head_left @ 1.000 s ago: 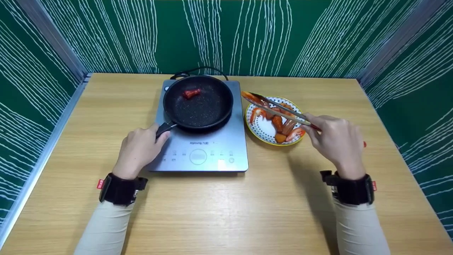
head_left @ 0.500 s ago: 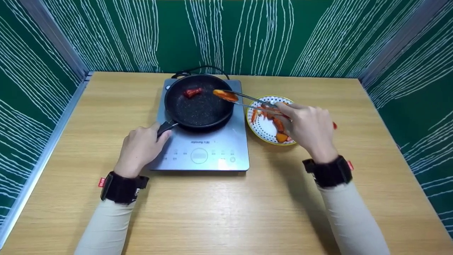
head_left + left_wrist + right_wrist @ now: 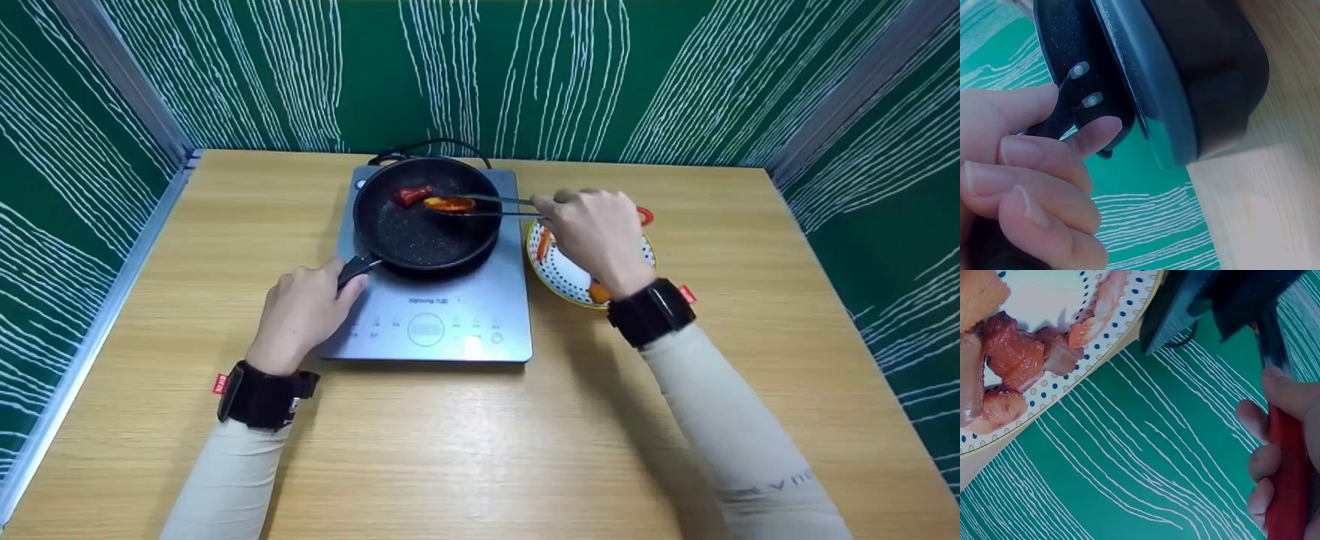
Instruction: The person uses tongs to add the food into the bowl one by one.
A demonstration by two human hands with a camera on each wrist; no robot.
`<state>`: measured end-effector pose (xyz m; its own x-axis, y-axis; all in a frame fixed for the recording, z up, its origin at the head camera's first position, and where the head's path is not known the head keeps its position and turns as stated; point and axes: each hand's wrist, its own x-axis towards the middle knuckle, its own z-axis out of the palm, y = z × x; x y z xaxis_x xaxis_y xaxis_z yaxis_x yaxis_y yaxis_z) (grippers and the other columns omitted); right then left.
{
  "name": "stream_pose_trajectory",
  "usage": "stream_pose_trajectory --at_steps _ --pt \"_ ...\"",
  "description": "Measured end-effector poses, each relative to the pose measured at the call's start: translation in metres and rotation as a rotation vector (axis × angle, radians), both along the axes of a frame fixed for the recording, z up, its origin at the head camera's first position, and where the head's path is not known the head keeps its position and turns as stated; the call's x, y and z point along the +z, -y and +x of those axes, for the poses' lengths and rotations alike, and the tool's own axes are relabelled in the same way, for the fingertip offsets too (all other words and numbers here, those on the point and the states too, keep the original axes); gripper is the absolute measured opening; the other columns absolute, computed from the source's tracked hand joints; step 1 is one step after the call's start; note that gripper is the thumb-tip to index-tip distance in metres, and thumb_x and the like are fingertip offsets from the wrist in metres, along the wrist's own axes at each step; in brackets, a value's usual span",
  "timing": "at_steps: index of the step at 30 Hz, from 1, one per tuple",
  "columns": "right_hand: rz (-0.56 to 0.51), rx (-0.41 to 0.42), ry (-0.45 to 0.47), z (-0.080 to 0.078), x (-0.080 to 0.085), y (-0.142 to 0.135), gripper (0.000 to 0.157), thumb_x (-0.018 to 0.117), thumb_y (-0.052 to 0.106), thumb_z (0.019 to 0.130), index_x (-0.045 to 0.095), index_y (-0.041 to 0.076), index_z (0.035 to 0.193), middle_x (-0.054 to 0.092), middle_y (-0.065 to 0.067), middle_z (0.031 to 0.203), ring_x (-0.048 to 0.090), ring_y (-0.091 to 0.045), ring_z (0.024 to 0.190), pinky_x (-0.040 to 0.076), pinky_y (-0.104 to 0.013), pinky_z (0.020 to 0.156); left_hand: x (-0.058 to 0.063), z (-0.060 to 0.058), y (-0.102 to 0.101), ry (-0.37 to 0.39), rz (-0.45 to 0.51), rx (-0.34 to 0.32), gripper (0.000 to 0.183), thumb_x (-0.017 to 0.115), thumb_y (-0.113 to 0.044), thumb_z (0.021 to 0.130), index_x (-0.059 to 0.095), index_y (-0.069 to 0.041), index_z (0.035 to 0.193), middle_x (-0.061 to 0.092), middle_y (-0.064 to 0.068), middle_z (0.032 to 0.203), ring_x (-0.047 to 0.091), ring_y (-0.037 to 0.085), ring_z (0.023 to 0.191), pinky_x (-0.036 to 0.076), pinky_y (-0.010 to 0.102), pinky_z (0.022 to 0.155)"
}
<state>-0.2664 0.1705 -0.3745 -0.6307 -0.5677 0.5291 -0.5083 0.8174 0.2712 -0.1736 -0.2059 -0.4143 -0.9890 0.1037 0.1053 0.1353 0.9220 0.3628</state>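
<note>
My left hand (image 3: 306, 315) grips the black handle (image 3: 358, 268) of a frying pan (image 3: 427, 244), which sits on a flat induction cooker (image 3: 472, 307). Red-handled metal tongs (image 3: 517, 200) are held in my right hand (image 3: 596, 232), palm down above the plate. Between the tong tips, over the pan, is an orange-red piece of food (image 3: 450, 204). A dark red piece of food (image 3: 414, 196) lies in the pan just left of it. In the right wrist view, my fingers (image 3: 1266, 461) curl round the red tong handle (image 3: 1288, 467).
Right of the cooker stands a dotted plate (image 3: 559, 277) with a yellow rim, partly hidden under my right hand. Several food pieces (image 3: 1016, 354) lie on it. A black cable (image 3: 442, 140) loops behind the cooker. Green patterned panels (image 3: 525, 75) enclose the wooden table (image 3: 420, 450).
My right hand has moved left from the plate's right side, carrying the orange-red piece in the tongs from over the plate to over the pan. My left hand keeps its grip on the handle.
</note>
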Motion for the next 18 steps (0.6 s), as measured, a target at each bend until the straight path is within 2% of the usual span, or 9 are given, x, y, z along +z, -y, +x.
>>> stream_pose_trajectory --at_steps 2,6,11,15,18 --pt "0.011 0.000 -0.009 -0.005 -0.002 0.004 0.016 0.063 0.020 0.108 0.077 0.015 0.102 0.043 -0.001 0.060 0.033 -0.018 0.048 0.024 -0.032 0.043 0.000 0.000 0.000 -0.004 0.000 0.000 0.038 0.059 -0.042 0.109 0.059 -0.005 0.098 0.048 0.009 0.071 0.053 0.031 0.064 0.032 0.038 0.055" --pt "0.021 -0.001 -0.026 -0.013 -0.005 0.008 0.019 0.062 0.023 0.109 0.076 0.015 0.099 0.048 -0.002 0.061 0.037 -0.019 0.049 0.026 -0.032 0.043 -0.001 0.000 0.000 -0.012 0.005 -0.001 0.038 0.060 -0.041 0.109 0.059 -0.006 0.097 0.047 0.007 0.069 0.052 0.030 0.063 0.031 0.038 0.055" --pt "0.011 -0.012 -0.044 -0.019 -0.010 0.010 0.018 0.063 0.022 0.109 0.078 0.015 0.103 0.048 -0.003 0.061 0.035 -0.019 0.050 0.025 -0.033 0.043 -0.001 0.000 -0.001 -0.016 0.009 0.001 0.037 0.060 -0.041 0.109 0.059 -0.006 0.097 0.047 0.007 0.069 0.053 0.031 0.064 0.031 0.037 0.056" --pt "0.010 -0.017 -0.027 -0.021 -0.008 0.012 0.014 0.070 0.023 0.105 0.079 0.015 0.110 0.054 -0.005 0.065 0.035 -0.019 0.051 0.027 -0.033 0.044 0.000 0.000 -0.001 -0.003 0.011 0.008 0.037 0.060 -0.042 0.109 0.060 -0.006 0.099 0.048 0.008 0.071 0.053 0.030 0.065 0.031 0.037 0.056" --pt "0.012 -0.021 0.004 -0.020 -0.005 0.012 0.017 0.076 0.025 0.100 0.078 0.015 0.113 0.060 -0.008 0.070 0.038 -0.020 0.052 0.028 -0.034 0.044 -0.001 0.000 -0.001 0.006 0.013 0.011 0.038 0.059 -0.042 0.109 0.060 -0.006 0.101 0.049 0.009 0.072 0.053 0.031 0.066 0.031 0.037 0.057"
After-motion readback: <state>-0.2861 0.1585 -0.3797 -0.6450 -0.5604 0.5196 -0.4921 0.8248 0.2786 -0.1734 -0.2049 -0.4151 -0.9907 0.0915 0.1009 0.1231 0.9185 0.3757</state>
